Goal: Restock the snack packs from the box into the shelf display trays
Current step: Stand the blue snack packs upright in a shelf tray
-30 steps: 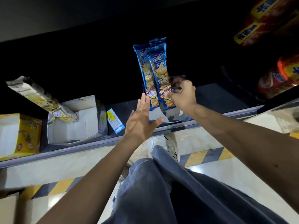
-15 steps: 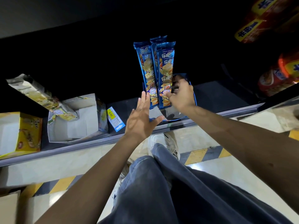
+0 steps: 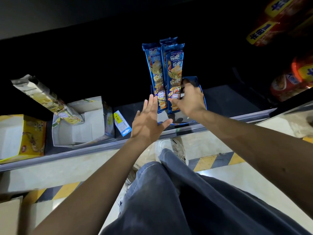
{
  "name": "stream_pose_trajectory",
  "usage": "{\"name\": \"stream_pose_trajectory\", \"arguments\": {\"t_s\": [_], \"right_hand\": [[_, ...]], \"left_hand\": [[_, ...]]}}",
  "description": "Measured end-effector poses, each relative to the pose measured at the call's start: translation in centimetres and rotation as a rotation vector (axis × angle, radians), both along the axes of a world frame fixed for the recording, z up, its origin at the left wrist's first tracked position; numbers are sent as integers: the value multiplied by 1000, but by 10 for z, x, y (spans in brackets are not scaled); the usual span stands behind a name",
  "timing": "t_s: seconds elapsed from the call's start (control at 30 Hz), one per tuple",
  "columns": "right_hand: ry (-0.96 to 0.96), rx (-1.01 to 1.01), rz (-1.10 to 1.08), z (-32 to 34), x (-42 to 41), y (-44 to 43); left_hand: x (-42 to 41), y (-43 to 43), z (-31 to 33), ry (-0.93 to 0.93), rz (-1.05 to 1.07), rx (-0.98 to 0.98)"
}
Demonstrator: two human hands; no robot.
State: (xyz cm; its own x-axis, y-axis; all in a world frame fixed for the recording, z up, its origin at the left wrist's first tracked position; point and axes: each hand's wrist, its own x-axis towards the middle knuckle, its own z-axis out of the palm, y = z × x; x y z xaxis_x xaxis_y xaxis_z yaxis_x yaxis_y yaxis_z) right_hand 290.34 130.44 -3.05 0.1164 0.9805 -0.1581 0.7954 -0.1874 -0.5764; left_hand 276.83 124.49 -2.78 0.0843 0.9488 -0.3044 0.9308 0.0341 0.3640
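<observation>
Three long blue snack packs stand upright in a blue display tray on the dark shelf. My right hand grips the lower part of the front right pack, thumb on its face and fingers behind it. My left hand is held flat with straight fingers at the tray's left side, fingertips by the bottom of the left pack; whether it touches is unclear. The supply box corner shows at the bottom left.
A white open display tray holds one leaning yellow-green snack pack. A yellow tray stands at the far left. A price tag hangs on the shelf rail. Red canisters fill the right shelf.
My right hand has pushed the front pack more upright and a little to the right in the tray. My left hand has hardly moved.
</observation>
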Motion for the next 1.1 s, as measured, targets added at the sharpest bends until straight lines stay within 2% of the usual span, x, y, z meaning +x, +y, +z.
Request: {"name": "stream_pose_trajectory", "arguments": {"t_s": [0.77, 0.93, 1.1], "right_hand": [[-37, -123, 46, 39, 21, -39], [-143, -148, 219, 59, 17, -54], [-160, -151, 430, 95, -3, -63]], "left_hand": [[-15, 3, 15, -18, -69, -17], [-21, -3, 37, 85, -66, -30], [-44, -18, 81, 154, -46, 4]]}}
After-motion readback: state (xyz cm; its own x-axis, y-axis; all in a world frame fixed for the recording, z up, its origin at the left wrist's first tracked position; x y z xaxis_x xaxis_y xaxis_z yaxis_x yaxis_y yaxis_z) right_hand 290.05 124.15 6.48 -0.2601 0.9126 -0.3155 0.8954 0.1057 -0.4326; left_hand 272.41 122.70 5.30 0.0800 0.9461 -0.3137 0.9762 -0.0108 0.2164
